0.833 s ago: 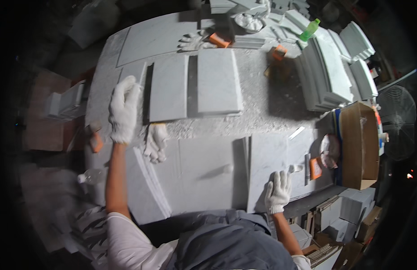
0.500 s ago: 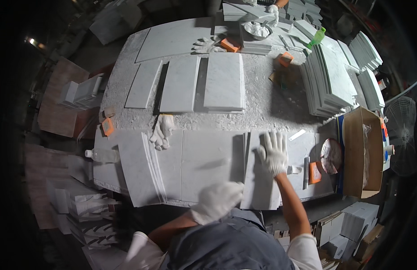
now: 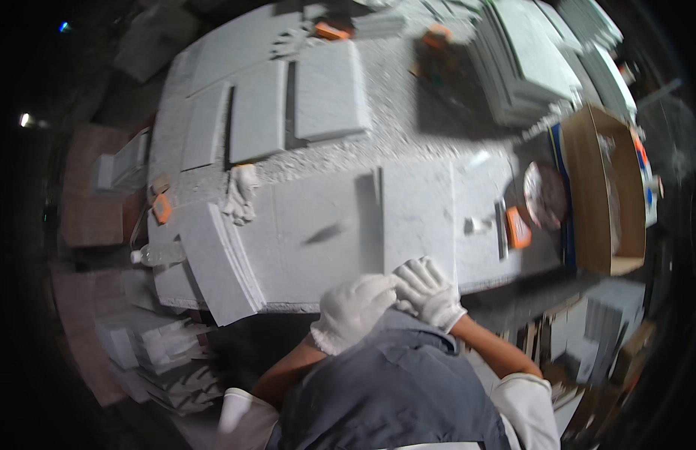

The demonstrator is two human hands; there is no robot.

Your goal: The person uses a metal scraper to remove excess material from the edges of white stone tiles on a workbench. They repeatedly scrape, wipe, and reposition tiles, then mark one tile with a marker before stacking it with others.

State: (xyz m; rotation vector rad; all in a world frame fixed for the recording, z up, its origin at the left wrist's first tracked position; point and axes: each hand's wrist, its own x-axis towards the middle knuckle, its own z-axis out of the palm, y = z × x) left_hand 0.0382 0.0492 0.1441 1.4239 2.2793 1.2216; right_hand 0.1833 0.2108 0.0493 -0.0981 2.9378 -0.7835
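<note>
Both my hands wear white knit gloves and meet at the table's near edge, in front of my dark apron. My left hand has its fingers bent together, their tips against my right hand; whatever they may hold is hidden. My right hand has fingers stretched and slightly apart, over the near end of a pale grey marble-look tile stack. Left of that stack lies a flat grey slab. Farther left several thin tiles lean in a slanted, overlapping stack, with a loose white glove near their far end.
Three tile piles stand across the dusty table, one a thicker pile. At right are a tall tile stack, an open cardboard box, an orange block and a round foil-like dish. A clear bottle lies at left.
My right hand has drawn back from the top of the tile stack to its near end. My left hand has come beside it and now touches it. The whole view has shifted.
</note>
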